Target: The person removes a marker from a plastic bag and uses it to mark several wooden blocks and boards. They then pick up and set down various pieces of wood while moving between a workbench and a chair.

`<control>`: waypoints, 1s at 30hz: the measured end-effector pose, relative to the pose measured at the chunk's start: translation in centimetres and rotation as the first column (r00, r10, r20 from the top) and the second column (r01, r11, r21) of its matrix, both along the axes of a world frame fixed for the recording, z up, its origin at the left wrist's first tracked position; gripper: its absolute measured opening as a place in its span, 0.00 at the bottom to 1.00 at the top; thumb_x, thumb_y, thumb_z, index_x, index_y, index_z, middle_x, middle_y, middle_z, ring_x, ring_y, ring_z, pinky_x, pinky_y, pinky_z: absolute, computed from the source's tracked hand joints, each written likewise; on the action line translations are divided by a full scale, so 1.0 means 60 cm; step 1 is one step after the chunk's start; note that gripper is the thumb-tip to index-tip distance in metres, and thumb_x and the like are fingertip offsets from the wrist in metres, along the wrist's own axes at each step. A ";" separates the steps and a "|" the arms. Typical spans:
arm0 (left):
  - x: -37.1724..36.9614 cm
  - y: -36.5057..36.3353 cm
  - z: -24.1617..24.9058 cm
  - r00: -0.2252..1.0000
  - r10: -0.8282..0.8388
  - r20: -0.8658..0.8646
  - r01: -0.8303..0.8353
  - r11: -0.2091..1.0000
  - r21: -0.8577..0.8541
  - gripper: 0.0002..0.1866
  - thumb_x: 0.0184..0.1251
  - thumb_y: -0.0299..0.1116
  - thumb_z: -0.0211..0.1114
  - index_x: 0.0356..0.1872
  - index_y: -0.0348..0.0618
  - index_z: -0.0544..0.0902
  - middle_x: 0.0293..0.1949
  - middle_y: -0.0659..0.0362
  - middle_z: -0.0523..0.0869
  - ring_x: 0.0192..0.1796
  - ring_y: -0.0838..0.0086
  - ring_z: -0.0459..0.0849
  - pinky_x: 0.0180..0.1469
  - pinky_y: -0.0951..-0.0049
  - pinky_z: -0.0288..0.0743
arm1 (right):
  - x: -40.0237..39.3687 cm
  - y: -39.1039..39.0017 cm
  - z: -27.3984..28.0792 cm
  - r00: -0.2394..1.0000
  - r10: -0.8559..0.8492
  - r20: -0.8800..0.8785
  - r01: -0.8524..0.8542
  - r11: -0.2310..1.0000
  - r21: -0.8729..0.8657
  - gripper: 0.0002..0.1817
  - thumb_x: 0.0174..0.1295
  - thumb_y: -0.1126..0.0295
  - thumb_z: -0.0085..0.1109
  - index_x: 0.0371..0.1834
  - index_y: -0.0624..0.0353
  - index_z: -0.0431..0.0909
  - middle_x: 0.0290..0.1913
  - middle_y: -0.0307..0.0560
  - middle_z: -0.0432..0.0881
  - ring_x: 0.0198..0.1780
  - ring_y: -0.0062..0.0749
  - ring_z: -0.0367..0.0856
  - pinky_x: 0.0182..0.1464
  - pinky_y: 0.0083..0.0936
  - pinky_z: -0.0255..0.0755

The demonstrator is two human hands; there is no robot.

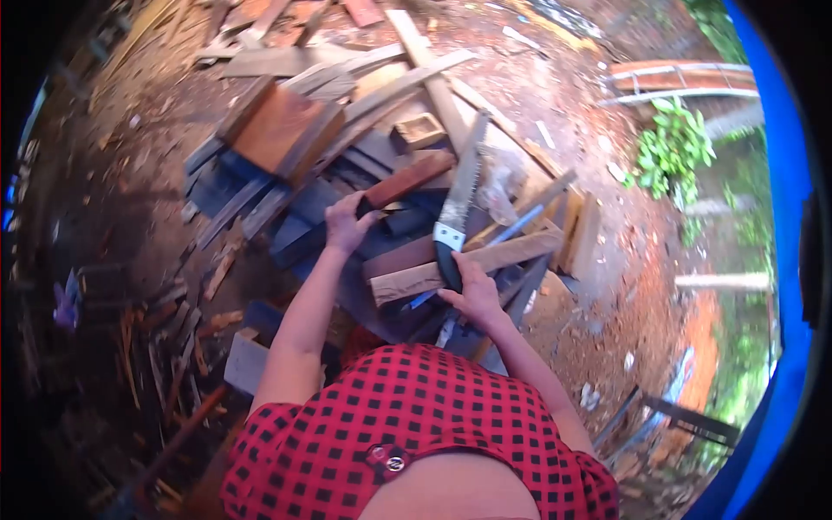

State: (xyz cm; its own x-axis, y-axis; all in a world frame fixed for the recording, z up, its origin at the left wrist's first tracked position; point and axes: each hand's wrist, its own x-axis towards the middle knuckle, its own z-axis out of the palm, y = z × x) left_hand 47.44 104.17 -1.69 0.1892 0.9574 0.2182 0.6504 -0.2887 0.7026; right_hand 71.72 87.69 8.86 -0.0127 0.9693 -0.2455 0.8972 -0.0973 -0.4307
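Observation:
My right hand (475, 292) is closed round the black handle of a hand saw (461, 189), whose toothed blade points away from me. My left hand (348, 223) grips the near end of a reddish-brown wooden piece (407, 178), which slants up to the right. Under the saw handle lies a pale wooden block (468, 263). A blue stick (520, 223) and a crumpled clear plastic bag (500, 192) are just right of the blade. A small hollow wooden block (417, 133) sits beyond the reddish piece.
An open wooden box shape (282, 128) stands at the left of the pile. Long planks (433, 82) cross at the far side. Wood scraps (173, 334) litter the ground at left. A leafy plant (673, 147) grows at right, near a blue sheet (793, 260).

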 end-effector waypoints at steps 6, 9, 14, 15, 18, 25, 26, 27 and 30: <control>0.007 -0.005 0.006 0.999 0.014 -0.049 -0.012 0.999 0.038 0.25 0.48 0.40 0.70 0.50 0.47 0.76 0.44 0.55 0.82 0.49 0.59 0.79 0.50 0.60 0.65 | 0.120 0.046 -0.018 0.882 -0.185 -0.433 0.258 0.959 0.114 0.24 0.53 0.64 0.65 0.53 0.62 0.74 0.40 0.47 0.78 0.41 0.30 0.77 0.44 0.27 0.73; 0.000 -0.001 0.000 0.999 -0.007 -0.046 0.009 1.000 0.025 0.28 0.47 0.41 0.70 0.51 0.46 0.75 0.45 0.54 0.81 0.49 0.58 0.78 0.49 0.59 0.67 | 0.187 0.090 -0.033 0.897 -0.272 -0.347 0.375 0.886 0.274 0.14 0.53 0.66 0.62 0.38 0.66 0.80 0.31 0.44 0.80 0.32 0.29 0.78 0.37 0.28 0.72; 0.002 -0.003 0.011 0.999 -0.024 -0.026 0.023 1.000 -0.016 0.29 0.45 0.39 0.71 0.52 0.45 0.74 0.45 0.52 0.81 0.50 0.57 0.78 0.55 0.58 0.67 | 0.280 0.198 -0.066 0.869 -0.335 -0.364 0.444 0.852 0.277 0.11 0.49 0.70 0.58 0.31 0.67 0.82 0.22 0.42 0.79 0.24 0.27 0.76 0.30 0.26 0.71; 0.001 -0.004 0.011 0.999 -0.012 -0.035 0.011 1.000 -0.017 0.29 0.45 0.39 0.71 0.52 0.45 0.74 0.45 0.52 0.81 0.50 0.57 0.78 0.55 0.58 0.67 | 0.287 0.213 -0.083 0.820 -0.393 -0.416 0.492 0.855 0.165 0.12 0.48 0.71 0.58 0.33 0.67 0.83 0.22 0.43 0.80 0.23 0.26 0.76 0.28 0.26 0.70; -0.006 -0.005 0.025 1.000 -0.004 -0.027 0.001 0.994 -0.112 0.32 0.44 0.38 0.71 0.55 0.44 0.72 0.50 0.50 0.79 0.54 0.55 0.76 0.59 0.57 0.65 | 0.315 0.260 -0.160 0.839 -0.324 -0.437 0.384 0.922 0.052 0.14 0.46 0.71 0.59 0.35 0.67 0.83 0.22 0.44 0.80 0.22 0.25 0.76 0.28 0.23 0.70; -0.035 -0.078 0.052 0.972 0.194 -0.132 -0.194 0.981 0.014 0.38 0.49 0.41 0.70 0.63 0.43 0.66 0.60 0.46 0.71 0.67 0.50 0.62 0.68 0.57 0.56 | 0.303 0.319 -0.209 0.957 -0.284 -0.064 0.283 0.959 -0.025 0.14 0.46 0.67 0.57 0.33 0.63 0.84 0.29 0.54 0.84 0.31 0.37 0.83 0.37 0.30 0.75; -0.040 -0.089 0.051 0.969 0.206 -0.135 -0.206 0.978 0.015 0.38 0.49 0.41 0.70 0.63 0.43 0.66 0.60 0.46 0.71 0.67 0.50 0.62 0.68 0.57 0.56 | 0.282 0.320 -0.181 0.942 -0.335 0.028 0.336 0.940 -0.066 0.15 0.46 0.66 0.56 0.33 0.63 0.84 0.29 0.55 0.84 0.33 0.39 0.84 0.39 0.30 0.75; -0.042 -0.099 0.050 0.969 0.217 -0.122 -0.217 0.976 0.009 0.37 0.49 0.41 0.70 0.62 0.42 0.67 0.60 0.46 0.71 0.67 0.51 0.62 0.68 0.57 0.56 | 0.268 0.322 -0.147 0.948 -0.292 0.129 0.313 0.928 -0.200 0.17 0.48 0.64 0.55 0.39 0.58 0.84 0.44 0.57 0.82 0.48 0.48 0.81 0.52 0.37 0.73; -0.036 -0.115 0.056 0.968 0.224 -0.112 -0.227 0.974 -0.016 0.36 0.50 0.41 0.70 0.62 0.43 0.68 0.60 0.47 0.72 0.67 0.51 0.62 0.68 0.56 0.55 | 0.271 0.336 -0.181 0.945 -0.212 0.250 0.270 0.936 -0.225 0.19 0.49 0.63 0.55 0.43 0.59 0.82 0.47 0.58 0.81 0.51 0.49 0.80 0.54 0.37 0.72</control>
State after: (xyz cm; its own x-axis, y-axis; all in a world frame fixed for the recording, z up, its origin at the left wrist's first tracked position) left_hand 45.28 97.25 1.67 -0.0112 0.9836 0.1802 0.7696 -0.1066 0.6295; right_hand 88.00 107.84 -1.98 0.2949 0.8414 -0.4529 0.9016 -0.4020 -0.1597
